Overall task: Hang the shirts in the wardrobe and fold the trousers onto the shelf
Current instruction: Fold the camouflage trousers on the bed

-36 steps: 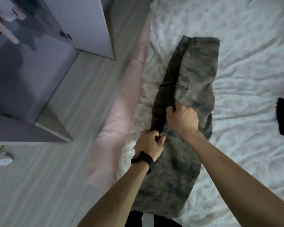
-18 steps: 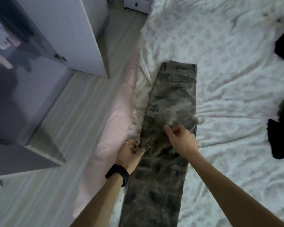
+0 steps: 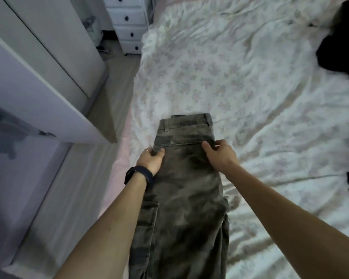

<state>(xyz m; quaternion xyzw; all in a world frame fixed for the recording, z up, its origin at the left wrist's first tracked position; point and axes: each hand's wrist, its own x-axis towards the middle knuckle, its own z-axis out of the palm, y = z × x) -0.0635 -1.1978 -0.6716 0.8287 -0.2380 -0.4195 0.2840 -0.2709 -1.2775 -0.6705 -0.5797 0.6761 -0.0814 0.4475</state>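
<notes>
Camouflage trousers (image 3: pixel 187 198) lie lengthwise on the bed (image 3: pixel 250 87), waistband at the far end. Half a second ago both hands were down by the cargo pocket; now they are just below the waistband. The left hand (image 3: pixel 150 161) curls round the left edge. The right hand (image 3: pixel 220 156) pinches the right edge beside the back pocket. The cloth is mottled and the floral sheet rumpled.

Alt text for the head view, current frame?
A person's left-hand grip and right-hand grip hold the side edges of camouflage trousers just below the waistband, laid lengthwise on a floral bedsheet. A white wardrobe door stands at left; black clothing lies far right.
</notes>
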